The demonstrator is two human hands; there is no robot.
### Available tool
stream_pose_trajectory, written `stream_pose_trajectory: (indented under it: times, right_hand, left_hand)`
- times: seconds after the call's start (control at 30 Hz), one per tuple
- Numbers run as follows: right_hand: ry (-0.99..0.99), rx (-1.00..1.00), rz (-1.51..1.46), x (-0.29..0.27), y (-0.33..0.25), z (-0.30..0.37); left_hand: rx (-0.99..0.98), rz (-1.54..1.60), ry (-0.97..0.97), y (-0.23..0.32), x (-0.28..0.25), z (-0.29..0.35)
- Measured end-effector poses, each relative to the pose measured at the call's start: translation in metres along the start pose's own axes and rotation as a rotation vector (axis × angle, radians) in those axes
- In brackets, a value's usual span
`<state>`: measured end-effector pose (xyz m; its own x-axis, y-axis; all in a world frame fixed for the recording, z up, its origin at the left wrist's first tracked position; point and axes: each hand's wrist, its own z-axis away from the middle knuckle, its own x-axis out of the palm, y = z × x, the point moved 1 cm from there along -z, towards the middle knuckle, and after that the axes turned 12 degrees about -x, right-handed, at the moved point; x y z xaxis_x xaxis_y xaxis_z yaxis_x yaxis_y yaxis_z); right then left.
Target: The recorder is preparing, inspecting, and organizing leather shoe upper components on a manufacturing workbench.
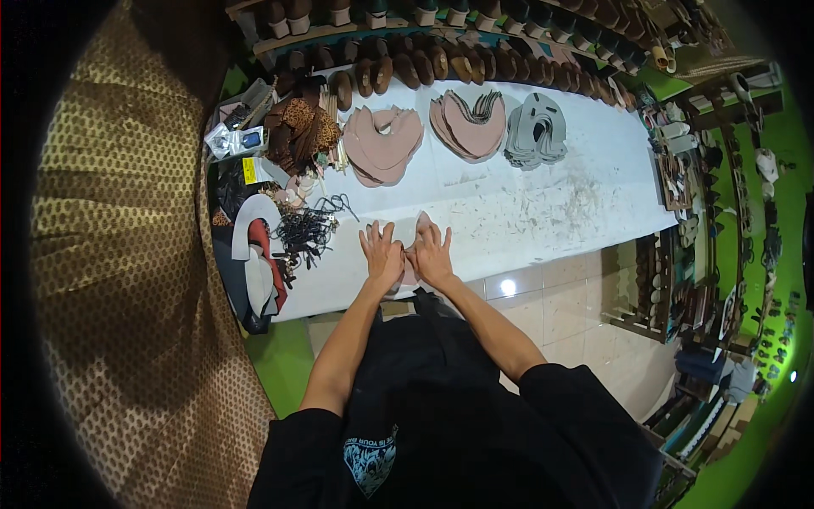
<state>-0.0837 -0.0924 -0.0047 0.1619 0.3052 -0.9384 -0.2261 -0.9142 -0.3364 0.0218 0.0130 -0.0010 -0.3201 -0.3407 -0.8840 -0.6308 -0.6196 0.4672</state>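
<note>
A person in a black shirt (543, 424) is leaning over a table (483, 246) whose smooth white covering is showing grey smudges and fine crumbs. At its near edge, centred before the body, a thin, soft-looking pink piece (410, 274) is lying under both hands, its narrow tip poking out beyond the right. The left hand (385, 257) and right hand (433, 257) are nearly meeting; thumb and forefinger of each are closing in a pinch on the piece, while the other fingers are spreading loosely. How firmly they are pressing, I cannot tell.

Farther back, two layered stacks of matte pink pieces, the left stack (386, 148) and middle stack (468, 127), are fanning into rounded horseshoe curves; a grey stack (537, 136) is sitting beside them. To the left, a tangle of thin black cords (305, 233) is sprawling near brown and leopard-patterned scraps (301, 127). Rounded brown shoe forms (407, 72) are lining the far edge. A gold patterned curtain (127, 254) is hanging in folds at far left.
</note>
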Motion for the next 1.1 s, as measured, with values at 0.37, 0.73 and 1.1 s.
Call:
stream_pose_trajectory:
  times: [0.37,0.73,1.1]
  right_hand:
    - [-0.043,-0.071,-0.087,-0.029,0.025,-0.014]
    - [-0.099,-0.167,-0.001,-0.025,0.031,-0.028]
    - [-0.144,-0.230,-0.013,-0.021,0.036,-0.027]
  left_hand:
    - [-0.075,0.051,0.024,0.006,0.000,0.003]
    - [-0.078,-0.002,0.081,0.010,0.005,0.006]
    - [-0.065,0.043,0.152,0.028,0.009,0.000]
